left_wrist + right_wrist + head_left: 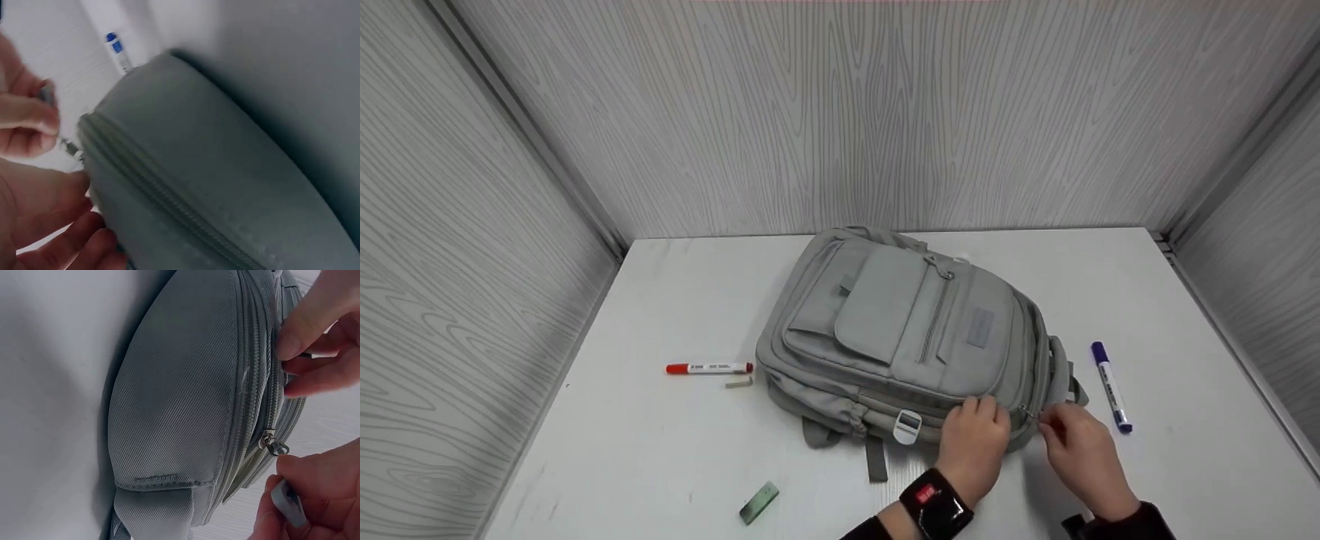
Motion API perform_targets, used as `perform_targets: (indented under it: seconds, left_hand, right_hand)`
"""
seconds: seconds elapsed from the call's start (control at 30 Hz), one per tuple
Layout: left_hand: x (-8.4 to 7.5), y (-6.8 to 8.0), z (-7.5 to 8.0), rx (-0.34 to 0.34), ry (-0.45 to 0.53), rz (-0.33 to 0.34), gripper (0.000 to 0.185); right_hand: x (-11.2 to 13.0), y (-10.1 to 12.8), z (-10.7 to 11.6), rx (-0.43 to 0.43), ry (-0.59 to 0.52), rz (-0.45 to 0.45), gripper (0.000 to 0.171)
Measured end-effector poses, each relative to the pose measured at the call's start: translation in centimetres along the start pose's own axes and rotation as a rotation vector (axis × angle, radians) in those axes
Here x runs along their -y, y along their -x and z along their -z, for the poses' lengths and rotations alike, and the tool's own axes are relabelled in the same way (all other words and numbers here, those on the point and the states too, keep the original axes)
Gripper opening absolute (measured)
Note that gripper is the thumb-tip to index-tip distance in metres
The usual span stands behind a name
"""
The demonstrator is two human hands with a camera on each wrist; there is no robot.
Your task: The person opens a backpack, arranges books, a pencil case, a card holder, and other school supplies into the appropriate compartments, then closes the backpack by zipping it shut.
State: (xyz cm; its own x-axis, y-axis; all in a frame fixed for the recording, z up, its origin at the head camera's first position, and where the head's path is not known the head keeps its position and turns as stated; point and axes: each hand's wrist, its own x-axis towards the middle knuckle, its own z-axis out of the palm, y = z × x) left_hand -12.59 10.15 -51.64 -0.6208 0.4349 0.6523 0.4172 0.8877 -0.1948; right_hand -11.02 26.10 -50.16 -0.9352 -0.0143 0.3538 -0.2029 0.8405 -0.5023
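Note:
A grey backpack [877, 300] lies on its back on the white table, front pockets facing up. My left hand [975, 446] grips the bag's near side seam beside a zipper; in the right wrist view its thumb and fingers [295, 343] pinch the fabric along the teeth. Just right of it, my right hand [1084, 454] pinches the zipper pull between thumb and fingers. The metal zipper slider [270, 441] shows in the right wrist view, with the grey tab [288, 502] held in the right hand. Below the slider, the zipper edges stand slightly apart.
A red marker [709, 368] and a small pale piece [739, 382] lie left of the bag. Nearer the front is a small green block [759, 502]. A blue marker [1111, 386] lies to the right. Grey wood-grain panels [885, 112] enclose the table.

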Motion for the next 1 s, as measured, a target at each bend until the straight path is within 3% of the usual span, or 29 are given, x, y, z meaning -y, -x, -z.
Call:
perform_targets:
  seconds: [0.17, 0.4, 0.57, 0.77, 1.0]
  left_hand:
    - [-0.8, -0.1, -1.0, -0.023, -0.112, -0.007, 0.008]
    - [-0.5, 0.2, -1.7, -0.065, -0.156, -0.066, 0.012]
    - [0.9, 1.1, -1.6, -0.11, -0.093, -0.119, 0.01]
    - [3.1, 2.4, -0.8, -0.119, 0.009, -0.208, 0.037]
    - [5.1, 3.5, -0.3, -0.15, 0.097, -0.308, 0.007]
  right_hand:
    - [0.0, 0.0, -0.3, -0.054, -0.024, 0.025, 0.019]
    - [-0.3, 0.1, -0.9, -0.122, -0.038, 0.082, 0.024]
    - [-0.8, -0.4, -1.0, -0.106, -0.023, 0.062, 0.023]
    - [-1.5, -1.6, -0.9, -0.07, 0.006, 0.043, 0.019]
    - [-2.3, -3.3, -0.3, -0.045, 0.019, 0.025, 0.014]
